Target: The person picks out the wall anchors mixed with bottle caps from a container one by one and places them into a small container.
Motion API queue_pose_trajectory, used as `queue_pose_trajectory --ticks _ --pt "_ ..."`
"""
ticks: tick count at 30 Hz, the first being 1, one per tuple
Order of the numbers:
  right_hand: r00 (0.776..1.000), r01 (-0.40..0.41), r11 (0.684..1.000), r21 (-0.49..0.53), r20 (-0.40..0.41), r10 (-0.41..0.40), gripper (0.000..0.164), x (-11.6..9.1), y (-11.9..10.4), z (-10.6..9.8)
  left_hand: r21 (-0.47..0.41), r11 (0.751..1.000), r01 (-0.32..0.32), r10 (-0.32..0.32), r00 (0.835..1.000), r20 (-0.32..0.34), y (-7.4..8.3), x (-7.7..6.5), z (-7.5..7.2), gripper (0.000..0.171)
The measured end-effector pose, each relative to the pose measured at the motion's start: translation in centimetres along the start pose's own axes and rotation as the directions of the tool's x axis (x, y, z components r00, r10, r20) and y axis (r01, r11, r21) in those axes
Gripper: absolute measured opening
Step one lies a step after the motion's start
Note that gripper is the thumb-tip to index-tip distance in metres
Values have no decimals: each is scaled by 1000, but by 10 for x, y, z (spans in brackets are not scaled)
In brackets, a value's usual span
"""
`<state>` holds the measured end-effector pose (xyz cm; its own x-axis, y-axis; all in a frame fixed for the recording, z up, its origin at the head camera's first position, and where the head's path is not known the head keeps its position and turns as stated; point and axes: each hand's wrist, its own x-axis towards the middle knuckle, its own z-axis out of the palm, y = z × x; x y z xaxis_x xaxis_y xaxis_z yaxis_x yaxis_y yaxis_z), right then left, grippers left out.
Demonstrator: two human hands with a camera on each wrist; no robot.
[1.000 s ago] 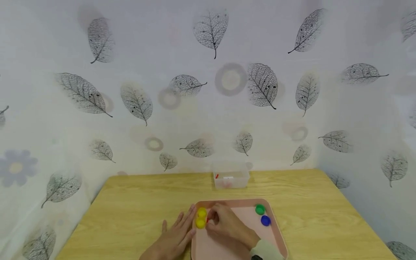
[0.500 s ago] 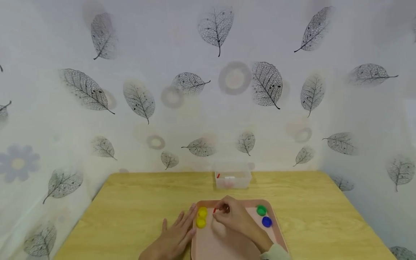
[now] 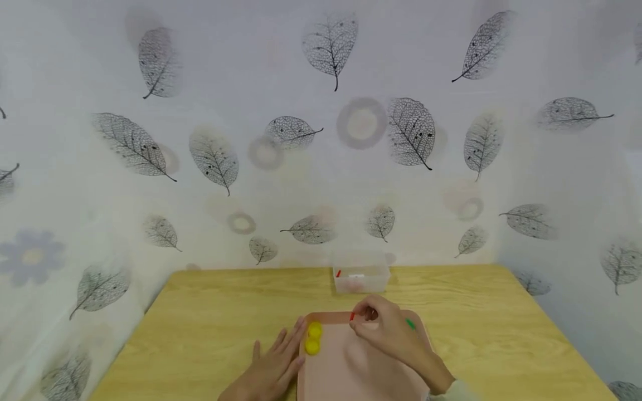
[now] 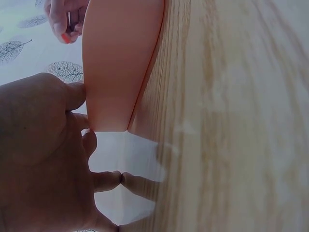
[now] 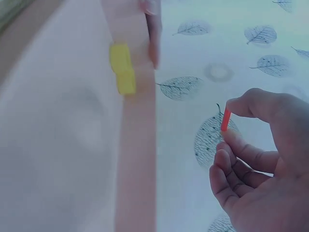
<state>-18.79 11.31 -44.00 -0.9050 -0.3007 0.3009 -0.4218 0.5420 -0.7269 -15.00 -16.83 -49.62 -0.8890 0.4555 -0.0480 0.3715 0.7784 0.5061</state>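
Note:
My right hand (image 3: 393, 331) is raised over the far part of the pink tray (image 3: 326, 379). Between thumb and index finger it pinches a small, thin red stick-like piece (image 5: 226, 119); its exact kind is unclear. Two round yellow caps (image 3: 313, 338) sit touching each other by the tray's left wall. A green round piece (image 3: 411, 323) peeks out behind the right hand near the far right corner. My left hand (image 3: 271, 362) lies on the table with straight, spread fingers touching the tray's left side; the left wrist view shows its fingers (image 4: 77, 96) against the outer wall.
A clear plastic box (image 3: 361, 283) stands on the wooden table (image 3: 225, 306) behind the tray, with a small red item (image 3: 338, 273) inside. A leaf-patterned cloth or wall covering (image 3: 281, 184) rises behind the table's back edge and at both sides.
My right hand has moved right and away from the yellow caps, lifting the red piece. It now covers the blue round piece and part of the green one. The left hand has stayed put.

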Motion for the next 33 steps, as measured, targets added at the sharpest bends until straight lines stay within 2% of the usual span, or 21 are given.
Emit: queue_pose_trajectory --ticks 4,7,10,14,20,26,33 --pt "998 32 998 -50 -53 -35 16 3 1 -16 -13 1000 12 -11 1000 21 0 3 -1 59" --pt "989 117 993 -25 -85 -119 20 8 2 -24 -17 1000 4 -4 1000 16 0 3 -2 58" --pt "977 187 981 -56 -98 -191 22 14 5 -31 -17 1000 -2 3 1000 13 0 3 -1 59" --pt "973 200 976 -89 -95 -209 21 21 8 -37 -12 1000 9 -9 1000 9 -1 3 1 58" --pt "956 246 956 -157 -121 -266 18 33 15 -46 26 999 -34 35 999 -41 1 1 3 57" --pt "960 231 958 -168 -124 -253 17 50 26 -53 9 1000 -2 2 1000 -24 2 2 2 57" --pt "961 225 959 -173 -122 -248 16 66 43 -50 -4 1000 21 -21 1000 20 1 2 0 58"
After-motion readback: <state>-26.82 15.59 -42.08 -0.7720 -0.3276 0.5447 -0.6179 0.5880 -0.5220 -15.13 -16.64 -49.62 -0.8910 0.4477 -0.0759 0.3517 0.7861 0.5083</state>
